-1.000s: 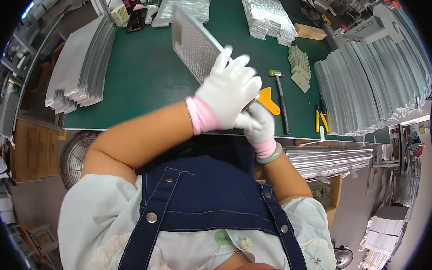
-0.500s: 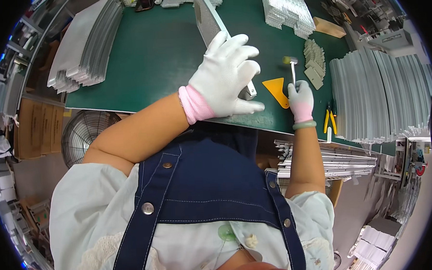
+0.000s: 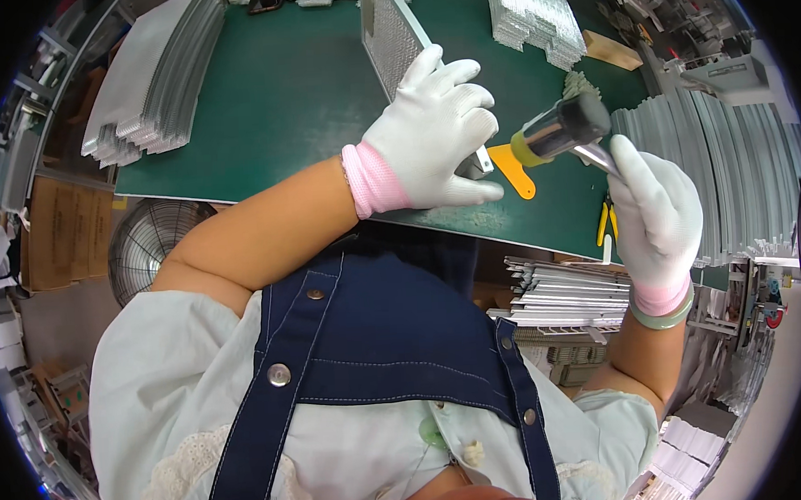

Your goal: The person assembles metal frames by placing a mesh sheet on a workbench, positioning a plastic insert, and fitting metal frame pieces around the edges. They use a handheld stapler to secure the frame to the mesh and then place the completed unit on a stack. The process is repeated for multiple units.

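Gloves (image 3: 671,211) cover both hands. The left hand (image 3: 440,132), fingers loosely spread, lies over a grey panel (image 3: 394,45) standing on edge on the green table (image 3: 296,103). The right hand (image 3: 653,203) is closed around a hammer (image 3: 556,131), lifted near the panel's end. This looks like steadying before tapping; any blow calls for careful aim, clear of the left thumb. Beyond lies a yellow scraper (image 3: 515,175).
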A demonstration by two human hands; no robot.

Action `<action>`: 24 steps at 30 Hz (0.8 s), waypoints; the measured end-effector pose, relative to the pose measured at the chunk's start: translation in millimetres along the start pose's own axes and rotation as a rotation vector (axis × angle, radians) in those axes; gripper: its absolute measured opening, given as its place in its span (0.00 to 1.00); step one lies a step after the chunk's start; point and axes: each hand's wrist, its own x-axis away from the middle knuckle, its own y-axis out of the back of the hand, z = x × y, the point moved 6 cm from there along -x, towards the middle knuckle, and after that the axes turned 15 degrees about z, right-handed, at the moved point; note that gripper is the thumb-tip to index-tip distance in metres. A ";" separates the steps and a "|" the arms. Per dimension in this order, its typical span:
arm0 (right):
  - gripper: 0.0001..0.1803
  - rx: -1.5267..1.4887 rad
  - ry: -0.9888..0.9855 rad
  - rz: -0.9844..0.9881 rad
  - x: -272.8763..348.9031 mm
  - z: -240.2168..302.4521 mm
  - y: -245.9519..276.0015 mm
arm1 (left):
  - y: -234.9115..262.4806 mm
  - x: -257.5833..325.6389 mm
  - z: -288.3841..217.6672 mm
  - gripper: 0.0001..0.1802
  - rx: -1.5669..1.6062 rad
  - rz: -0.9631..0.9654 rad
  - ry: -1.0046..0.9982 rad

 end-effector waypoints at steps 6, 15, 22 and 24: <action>0.27 0.039 -0.019 0.021 -4.7 -0.2 5.9 | -6.9 3.1 2.0 0.26 -0.030 0.033 0.063; 0.29 -0.018 -0.115 -0.067 7.3 -7.5 -12.2 | -8.9 5.7 1.4 0.22 0.033 0.098 0.068; 0.23 -0.315 -0.364 0.089 38.4 -44.8 -82.0 | -8.5 2.7 -2.0 0.22 0.088 -0.016 -0.016; 0.22 -0.400 -0.714 0.016 81.4 -86.5 -132.0 | -9.6 -10.6 -10.3 0.22 0.071 0.009 -0.013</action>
